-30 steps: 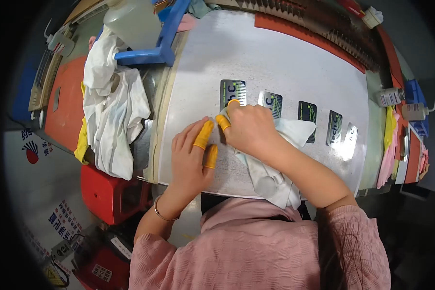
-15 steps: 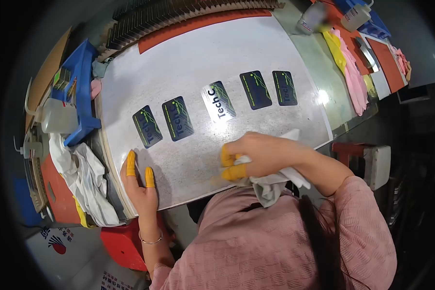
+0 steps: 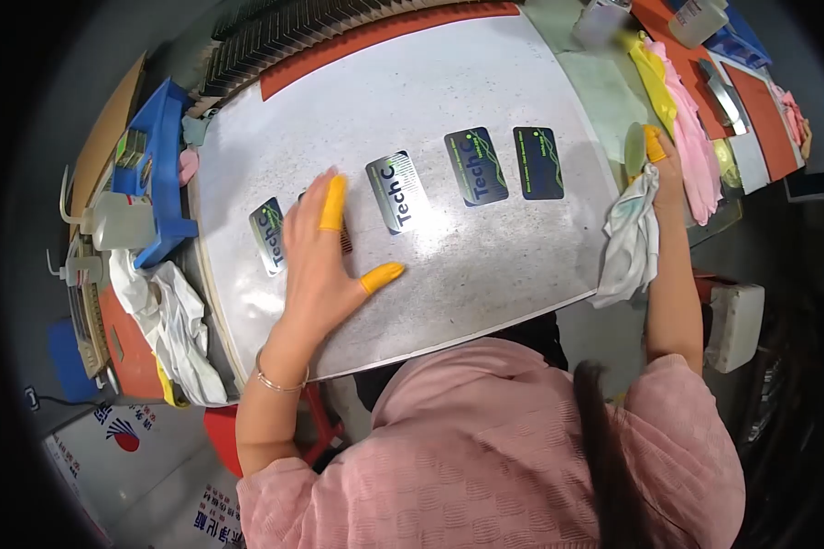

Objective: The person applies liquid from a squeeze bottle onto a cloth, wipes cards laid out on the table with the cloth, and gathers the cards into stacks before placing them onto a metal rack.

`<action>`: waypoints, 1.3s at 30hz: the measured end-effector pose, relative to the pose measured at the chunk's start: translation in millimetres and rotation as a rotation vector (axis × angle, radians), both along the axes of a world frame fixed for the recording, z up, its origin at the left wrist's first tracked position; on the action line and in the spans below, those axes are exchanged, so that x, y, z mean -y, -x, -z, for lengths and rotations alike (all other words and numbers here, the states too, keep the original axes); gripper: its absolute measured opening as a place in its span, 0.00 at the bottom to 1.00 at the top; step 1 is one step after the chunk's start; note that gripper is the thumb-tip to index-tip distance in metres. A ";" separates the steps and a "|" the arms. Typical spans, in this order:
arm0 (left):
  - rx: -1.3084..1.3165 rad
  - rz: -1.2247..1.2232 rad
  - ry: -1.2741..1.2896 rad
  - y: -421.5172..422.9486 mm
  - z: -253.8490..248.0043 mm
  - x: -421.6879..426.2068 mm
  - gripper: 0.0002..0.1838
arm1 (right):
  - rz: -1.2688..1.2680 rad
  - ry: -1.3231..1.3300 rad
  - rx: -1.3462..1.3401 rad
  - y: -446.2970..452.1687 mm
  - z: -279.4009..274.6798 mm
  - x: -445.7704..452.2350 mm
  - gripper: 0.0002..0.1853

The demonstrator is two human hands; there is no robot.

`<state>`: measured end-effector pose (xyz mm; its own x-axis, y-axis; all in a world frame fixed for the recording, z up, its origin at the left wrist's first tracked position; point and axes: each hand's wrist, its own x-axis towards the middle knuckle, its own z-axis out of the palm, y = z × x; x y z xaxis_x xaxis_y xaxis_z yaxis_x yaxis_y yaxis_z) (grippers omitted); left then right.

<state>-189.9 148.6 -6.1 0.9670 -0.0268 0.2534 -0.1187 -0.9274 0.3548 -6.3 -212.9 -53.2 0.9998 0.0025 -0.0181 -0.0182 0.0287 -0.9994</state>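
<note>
Hanging from the curled right hand [image 3: 667, 163], the cloth [image 3: 628, 240] has shifted right; wiping appears paused. Left hand [image 3: 316, 236] (spread, no grip seen) overlies a card [image 3: 346, 242].

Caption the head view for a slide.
Left hand over a row of five cards; right hand holding a pale cloth.

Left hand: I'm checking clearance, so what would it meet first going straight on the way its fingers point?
Likely the red strip along the far edge of the white board; the left hand seems to have only bare board before it, though its height above the surface is unclear.
</note>
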 end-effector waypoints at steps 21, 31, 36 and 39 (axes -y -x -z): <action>-0.188 0.174 -0.066 -48.8 2.7 15.9 0.49 | -0.079 0.024 -0.011 5.6 -10.9 -7.7 0.09; 0.217 0.255 -0.325 -157.5 -94.5 -14.1 0.49 | -0.198 0.027 0.037 8.0 -17.8 -9.6 0.05; 0.024 -0.010 -0.239 -329.7 -129.7 -33.0 0.34 | -0.195 0.106 0.029 7.4 -18.3 -7.4 0.04; -0.071 -0.042 -0.341 -407.3 -105.6 -23.6 0.43 | -0.198 0.069 0.025 5.6 -14.6 -4.0 0.08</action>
